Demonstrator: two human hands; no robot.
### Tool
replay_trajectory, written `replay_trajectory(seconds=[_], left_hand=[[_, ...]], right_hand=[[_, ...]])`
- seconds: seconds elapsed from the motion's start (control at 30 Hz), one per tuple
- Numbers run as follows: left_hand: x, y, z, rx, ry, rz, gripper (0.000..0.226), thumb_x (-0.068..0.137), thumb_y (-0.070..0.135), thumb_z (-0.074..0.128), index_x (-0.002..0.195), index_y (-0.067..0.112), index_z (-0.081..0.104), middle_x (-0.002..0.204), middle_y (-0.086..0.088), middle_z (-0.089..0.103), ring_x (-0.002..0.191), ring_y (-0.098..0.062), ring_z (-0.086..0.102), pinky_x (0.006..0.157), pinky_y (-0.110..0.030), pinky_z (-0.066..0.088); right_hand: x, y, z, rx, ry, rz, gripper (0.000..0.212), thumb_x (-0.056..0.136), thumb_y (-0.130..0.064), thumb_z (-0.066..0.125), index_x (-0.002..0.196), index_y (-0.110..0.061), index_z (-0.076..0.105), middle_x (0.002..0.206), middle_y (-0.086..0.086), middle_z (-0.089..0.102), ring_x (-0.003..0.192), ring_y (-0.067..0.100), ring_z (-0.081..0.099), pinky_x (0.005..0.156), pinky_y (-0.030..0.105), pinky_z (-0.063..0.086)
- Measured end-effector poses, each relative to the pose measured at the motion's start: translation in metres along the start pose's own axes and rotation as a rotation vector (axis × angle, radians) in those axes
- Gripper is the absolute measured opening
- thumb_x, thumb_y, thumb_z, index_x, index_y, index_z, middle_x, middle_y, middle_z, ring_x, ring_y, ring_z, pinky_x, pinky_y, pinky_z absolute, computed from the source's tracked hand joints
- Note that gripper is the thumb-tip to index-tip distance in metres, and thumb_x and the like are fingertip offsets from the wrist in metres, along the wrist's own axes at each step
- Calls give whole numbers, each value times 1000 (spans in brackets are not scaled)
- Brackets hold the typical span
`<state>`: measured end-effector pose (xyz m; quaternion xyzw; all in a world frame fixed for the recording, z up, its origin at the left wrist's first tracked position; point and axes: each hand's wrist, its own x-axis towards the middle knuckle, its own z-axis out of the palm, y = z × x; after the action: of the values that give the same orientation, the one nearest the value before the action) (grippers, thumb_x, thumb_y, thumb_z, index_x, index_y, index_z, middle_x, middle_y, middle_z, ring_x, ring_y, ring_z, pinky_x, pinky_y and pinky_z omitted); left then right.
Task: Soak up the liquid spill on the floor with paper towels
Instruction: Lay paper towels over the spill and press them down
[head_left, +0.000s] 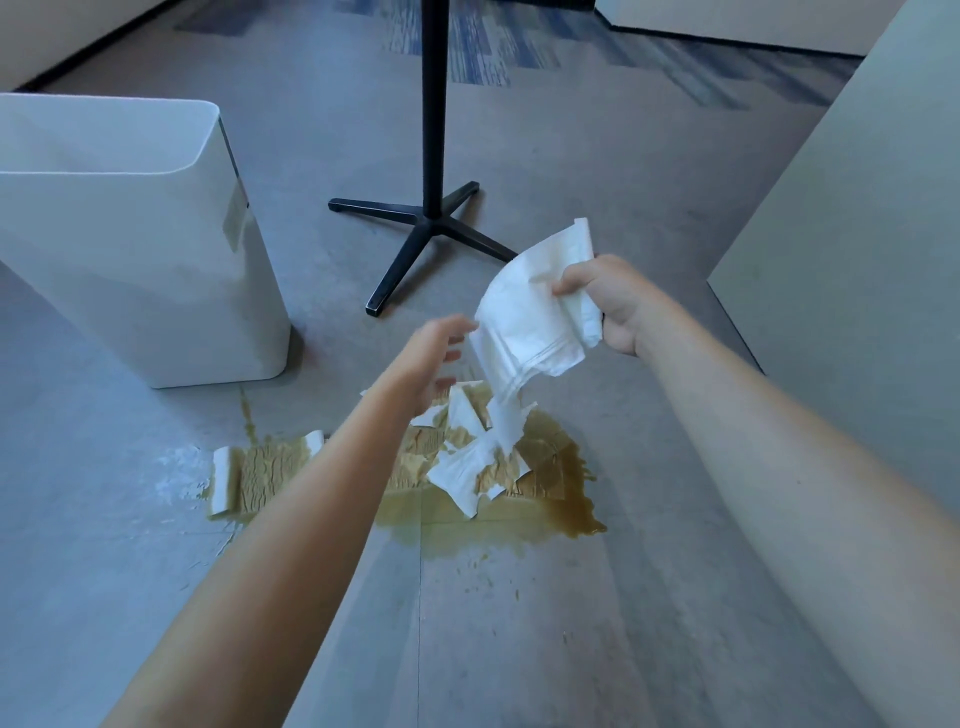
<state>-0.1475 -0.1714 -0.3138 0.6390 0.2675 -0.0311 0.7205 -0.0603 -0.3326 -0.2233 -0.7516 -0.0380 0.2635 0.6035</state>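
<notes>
Right hand (618, 306) clutches paper towels (530, 322) above the brown spill (550, 499); left hand (431, 364) has its grip wide, empty; the bin (130, 234) label (236, 215) is unreadable

We log the bin (130, 260) as smooth white plastic with a faint sheen. Right of the bin, the stand (434, 130) is black metal, satin. The dry paper towel (530, 322) is white creased paper. In front of the bin, the soaked towels (270, 470) are wrinkled, brown-stained wet paper. The spill (566, 514) is glossy on the smooth matt grey floor (519, 623), probably vinyl. Beyond the bin, the carpet (483, 52) looks woven.
</notes>
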Motion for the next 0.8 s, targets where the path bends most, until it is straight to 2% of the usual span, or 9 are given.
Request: replay_trajectory(seconds=[0.1, 0.2, 0.3, 0.4, 0.53, 0.6, 0.67, 0.73, 0.8], left_hand=[[-3, -15, -3, -90, -197, -220, 58, 70, 48, 68, 114, 12, 56, 103, -7, 57, 90, -23, 56, 81, -38, 47], [-4, -23, -2, -272, -304, -231, 44, 75, 39, 72, 105, 10, 57, 86, -6, 59, 77, -20, 57, 80, -36, 50], [-4, -20, 1, -374, -184, -166, 24, 84, 16, 69, 106, 7, 62, 96, -6, 67, 76, -19, 64, 67, -29, 54], [-5, -8, 4, -296, -34, -87, 28, 82, 8, 70, 108, 2, 61, 95, -11, 67, 71, -21, 64, 57, -29, 52], [-10, 9, 17, -153, -13, 95, 23, 83, 7, 67, 106, 4, 61, 100, -14, 67, 87, -29, 67, 73, -42, 56], [-17, 20, 29, -89, -41, 176, 15, 84, 5, 65, 99, 5, 61, 94, -12, 66, 84, -28, 66, 72, -40, 55], [-21, 28, 41, -45, -78, 233, 18, 84, 3, 64, 102, 2, 61, 95, -15, 66, 87, -28, 66, 78, -42, 55], [-22, 34, 46, -15, -163, 267, 28, 79, 0, 64, 106, -6, 60, 96, -21, 65, 91, -32, 66, 85, -43, 54], [-25, 36, 43, -59, -279, 277, 34, 80, -10, 56, 114, -9, 57, 98, -17, 63, 92, -28, 65, 86, -34, 54]], right_hand=[[0, -2, -1, 36, 28, 22, 30, 85, 4, 46, 111, -4, 58, 89, 9, 66, 74, 24, 66, 58, 29, 55], [3, 1, -1, -12, 76, 48, 36, 83, 3, 47, 118, -1, 57, 99, 14, 66, 86, 30, 66, 72, 37, 55], [9, 8, -2, -250, 152, 86, 37, 81, -4, 49, 118, -6, 50, 114, 15, 59, 103, 32, 60, 87, 41, 49], [13, 14, -3, -422, 204, 119, 22, 85, -8, 42, 106, -11, 45, 104, 9, 51, 92, 27, 50, 77, 34, 40], [14, 21, -1, -418, 148, 142, 30, 89, -22, 50, 115, -8, 47, 108, 8, 60, 95, 28, 61, 84, 38, 49], [11, 22, 4, -260, -41, 152, 43, 92, -43, 54, 120, -10, 54, 110, 9, 68, 98, 28, 67, 88, 42, 53], [3, 19, 10, -176, -256, 150, 55, 85, -62, 52, 114, -15, 62, 104, 7, 71, 92, 23, 69, 84, 37, 54], [-2, 17, 14, -137, -293, 92, 56, 79, -60, 58, 111, -14, 64, 96, 8, 72, 85, 21, 70, 81, 36, 56], [2, 17, 14, -96, -161, 10, 42, 87, -40, 64, 114, -8, 63, 91, 9, 70, 79, 21, 68, 79, 37, 56]])
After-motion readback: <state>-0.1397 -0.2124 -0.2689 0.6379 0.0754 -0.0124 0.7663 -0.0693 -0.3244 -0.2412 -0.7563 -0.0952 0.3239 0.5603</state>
